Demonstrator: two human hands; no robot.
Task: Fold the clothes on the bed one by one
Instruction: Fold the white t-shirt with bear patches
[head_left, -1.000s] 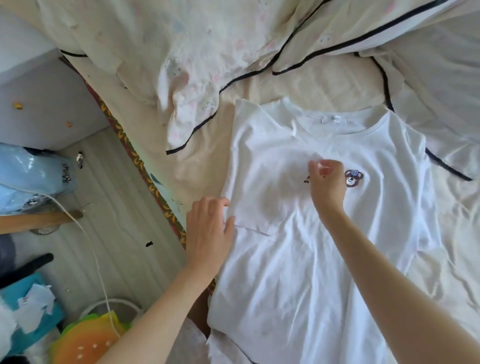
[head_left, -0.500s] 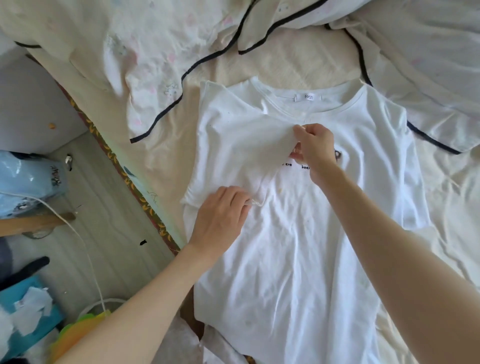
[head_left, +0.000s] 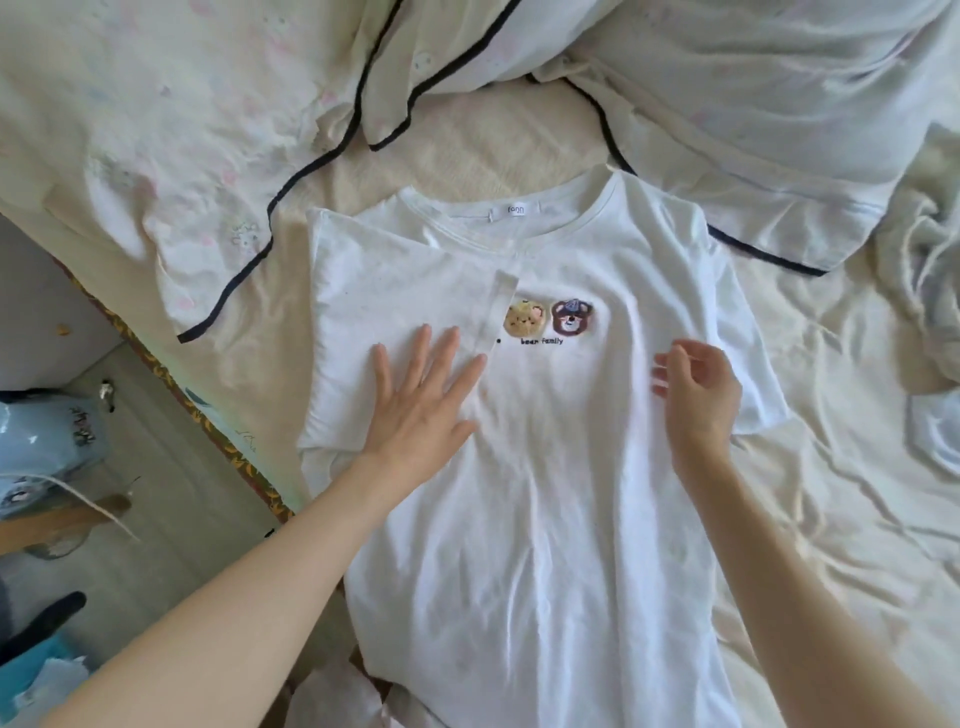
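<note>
2 hands (head_left: 421, 400) (head_left: 696, 395) over 1 white T-shirt (head_left: 545, 519), 2 bear patches (head_left: 550, 318).

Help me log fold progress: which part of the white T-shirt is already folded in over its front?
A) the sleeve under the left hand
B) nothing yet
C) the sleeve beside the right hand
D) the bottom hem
A: the left hand lies flat on the sleeve folded over the white T-shirt's front.

The T-shirt (head_left: 545, 467) lies on the bed (head_left: 831, 519), its folded sleeve (head_left: 395, 312) under the left fingers (head_left: 421, 358), bear patches (head_left: 550, 317) between both hands' fingers, pyjamas (head_left: 208, 130) beyond.
</note>
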